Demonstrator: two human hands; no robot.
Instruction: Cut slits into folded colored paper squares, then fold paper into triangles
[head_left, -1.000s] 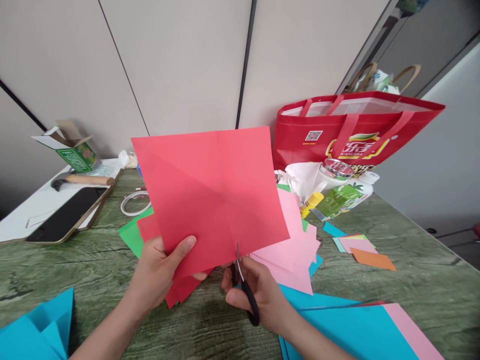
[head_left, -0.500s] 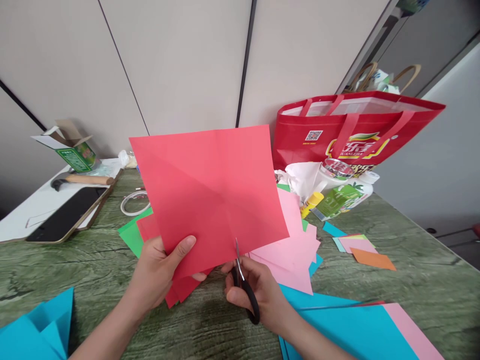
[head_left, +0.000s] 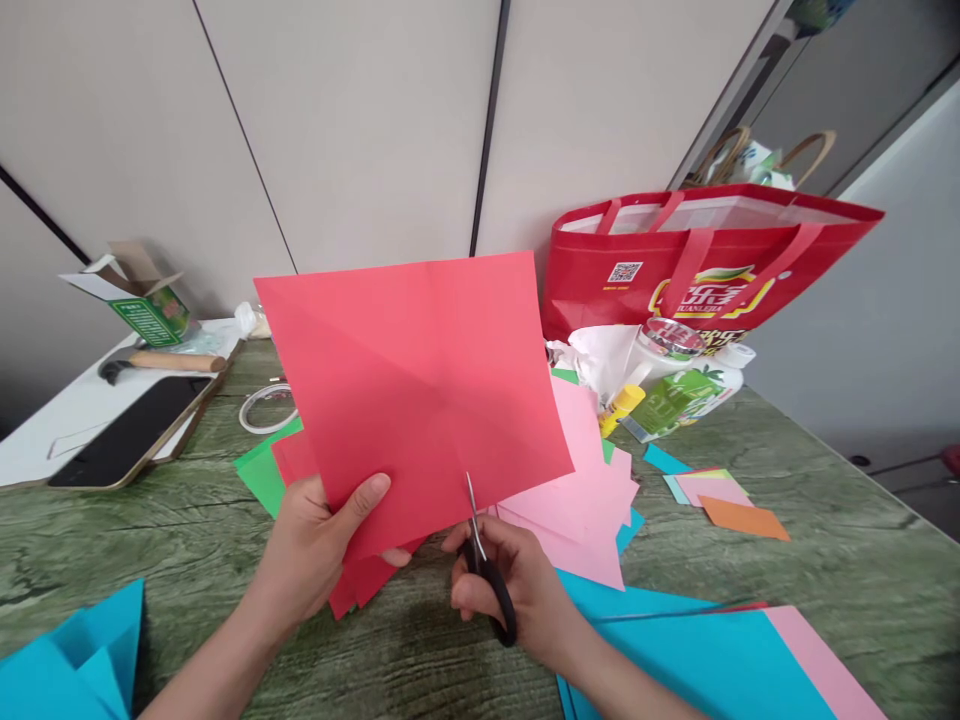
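Observation:
A large sheet of red paper point(head_left: 420, 380) with a faint crease down its middle is held up over the table. My left hand point(head_left: 315, 540) pinches its lower left edge, thumb on the near face. My right hand point(head_left: 517, 580) grips black-handled scissors point(head_left: 484, 575), fingers in the handles. The metal blades sit at the lower edge of the sheet, near the crease, with one blade showing in front of the paper. Beneath lie more red sheets point(head_left: 367, 578) and a green sheet point(head_left: 262, 478), partly covered by the held one.
Pink paper point(head_left: 592, 520) and blue sheets point(head_left: 697, 660) lie to the right, near small coloured scraps point(head_left: 742, 517). Behind them are a yellow glue stick point(head_left: 622, 408) and a red bag point(head_left: 600, 290). At left are a phone point(head_left: 135, 430), tape roll point(head_left: 268, 409) and folded blue paper point(head_left: 82, 650).
The whole view has shifted very slightly. Both hands, the red paper and the scissors keep nearly the same places, with the blades still at the lower edge.

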